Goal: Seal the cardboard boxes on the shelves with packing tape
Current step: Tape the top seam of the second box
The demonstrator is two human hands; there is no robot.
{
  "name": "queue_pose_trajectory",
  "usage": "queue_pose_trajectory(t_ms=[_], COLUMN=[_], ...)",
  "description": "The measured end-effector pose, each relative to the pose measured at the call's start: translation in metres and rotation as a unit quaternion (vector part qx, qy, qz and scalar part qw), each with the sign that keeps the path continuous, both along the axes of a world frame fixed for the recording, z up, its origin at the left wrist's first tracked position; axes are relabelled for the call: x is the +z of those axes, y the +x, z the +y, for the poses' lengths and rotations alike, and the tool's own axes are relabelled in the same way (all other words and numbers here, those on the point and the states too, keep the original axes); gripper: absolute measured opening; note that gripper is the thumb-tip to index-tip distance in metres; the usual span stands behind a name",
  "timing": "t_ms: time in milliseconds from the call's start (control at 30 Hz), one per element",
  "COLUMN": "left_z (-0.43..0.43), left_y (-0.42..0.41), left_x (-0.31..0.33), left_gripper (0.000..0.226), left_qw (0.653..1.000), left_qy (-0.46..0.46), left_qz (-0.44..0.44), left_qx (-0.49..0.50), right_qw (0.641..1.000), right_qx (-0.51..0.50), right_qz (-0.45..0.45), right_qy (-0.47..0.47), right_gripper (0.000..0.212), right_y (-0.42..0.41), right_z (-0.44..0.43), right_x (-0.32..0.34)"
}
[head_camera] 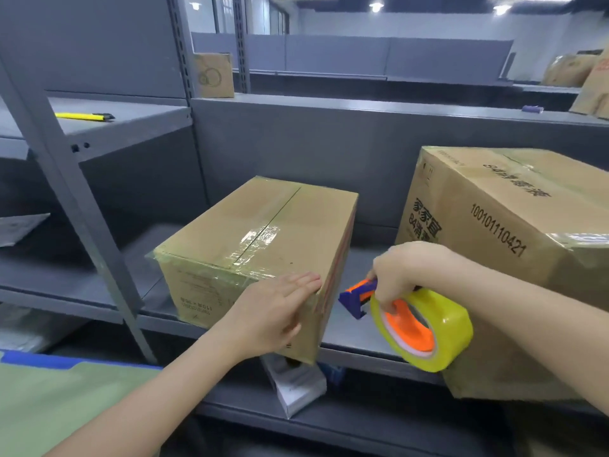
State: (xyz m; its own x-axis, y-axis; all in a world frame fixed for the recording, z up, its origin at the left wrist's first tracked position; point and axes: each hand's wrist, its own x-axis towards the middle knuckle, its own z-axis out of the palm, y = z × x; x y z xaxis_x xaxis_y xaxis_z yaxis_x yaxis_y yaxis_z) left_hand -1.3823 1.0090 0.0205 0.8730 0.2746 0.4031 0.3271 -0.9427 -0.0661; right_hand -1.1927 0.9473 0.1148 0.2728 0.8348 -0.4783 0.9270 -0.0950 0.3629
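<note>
The small brown cardboard box (pixel 257 245), its top seam glossy with clear tape, is sitting at the front of the grey metal shelf (pixel 356 338). The left hand (pixel 273 311) is lying flat with its fingers straight and together, pressing on the box's near face by the right corner and hiding part of it. The right hand (pixel 405 272) is curling round the orange-and-blue tape dispenser with its yellow roll (pixel 421 328), covering the handle. The dispenser's blue blade end is hanging just beside the box's right side. Whether tape is bridging that gap is hard to tell. The larger printed cardboard box (pixel 514 242) is standing to the right, cut off by the frame edge.
</note>
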Motion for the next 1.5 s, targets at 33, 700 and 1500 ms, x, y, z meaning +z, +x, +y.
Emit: queue_pose_trajectory(t_ms=[33,700,1500], left_z=[-0.001,0.024,0.081], left_y=[0.003,0.013,-0.116], left_x=[0.001,0.001,-0.024], left_gripper=[0.067,0.048,0.037], left_qw=[1.0,0.998,0.886], left_qy=[0.011,-0.003,-0.205], left_qz=[-0.006,-0.049,-0.289], left_qx=[-0.002,-0.049,0.298], right_qw=[0.999,0.874,0.888], right_qx=[-0.009,0.141,0.206], right_qz=[-0.015,-0.073,-0.001], right_qy=[0.052,0.46,0.412], right_gripper=[0.039,0.067,0.054], right_y=[0.007,-0.007,-0.041], right_z=[-0.003,0.062,0.092], right_x=[0.009,0.006,-0.051])
